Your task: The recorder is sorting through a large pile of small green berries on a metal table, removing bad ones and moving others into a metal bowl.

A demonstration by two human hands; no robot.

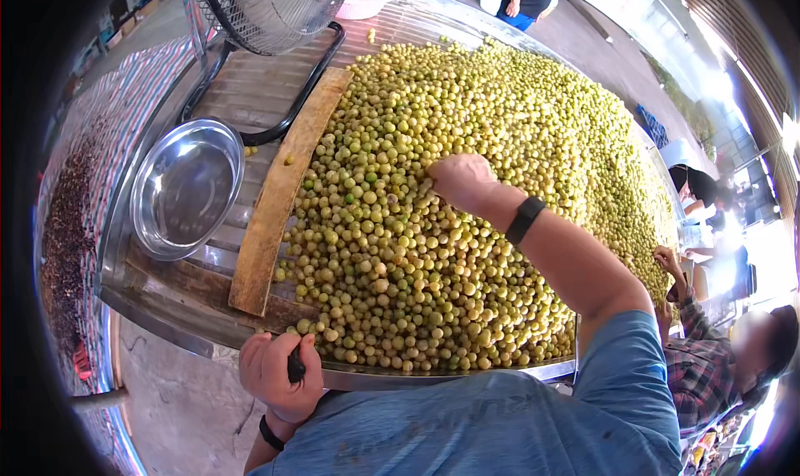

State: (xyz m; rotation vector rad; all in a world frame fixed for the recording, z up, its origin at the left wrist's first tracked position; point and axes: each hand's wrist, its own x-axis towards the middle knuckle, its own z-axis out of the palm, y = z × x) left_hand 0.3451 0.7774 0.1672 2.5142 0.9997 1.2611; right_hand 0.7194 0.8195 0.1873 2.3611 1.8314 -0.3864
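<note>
Fruit (433, 268) heaped centre to right, reaching near rim (358, 379). Right hand (462, 182) on it, fingers curled; cannot tell whether pinching any. Left hand (279, 376) at rim, closed round dark object (296, 365). Left: plank (287, 197), open table (258, 80) strip, bowl (187, 188). Co-worker (700, 376) near right.

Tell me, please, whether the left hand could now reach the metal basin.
Probably yes: little beyond the wooden board lies between the metal basin and the left hand, which grips a dark object.
</note>
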